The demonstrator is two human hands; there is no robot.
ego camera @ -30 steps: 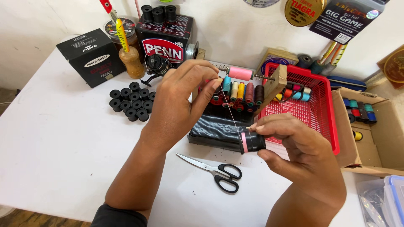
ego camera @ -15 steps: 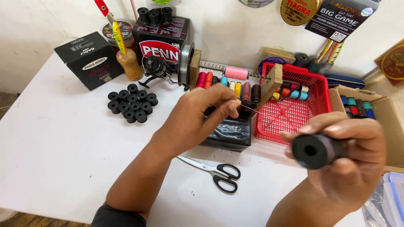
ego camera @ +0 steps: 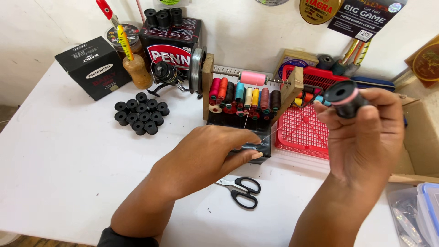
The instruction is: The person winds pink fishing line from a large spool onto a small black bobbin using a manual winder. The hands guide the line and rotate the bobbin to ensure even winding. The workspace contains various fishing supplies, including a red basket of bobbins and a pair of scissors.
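White desk (ego camera: pixel 68 151) w/ thread rack (ego camera: pixel 247 93): right hand (ego camera: pixel 366 132) clamped on black spool (ego camera: pixel 344 98), left hand (ego camera: pixel 215 153) pinching thread (ego camera: pixel 270 136) taut; winding step, needs steady tension.

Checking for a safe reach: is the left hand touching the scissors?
Apart. The head view shows bare white table between the left hand and the scissors, which lie below its fingertips.

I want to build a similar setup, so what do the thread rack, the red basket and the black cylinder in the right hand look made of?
Thread rack: unfinished wood uprights, pale with visible grain, joined by a metal rod with a spring. Red basket: moulded plastic, glossy, with a mesh of small holes. Black cylinder in the right hand: matte, probably foam or rubber, with a pink thread band; the look leaves it open.
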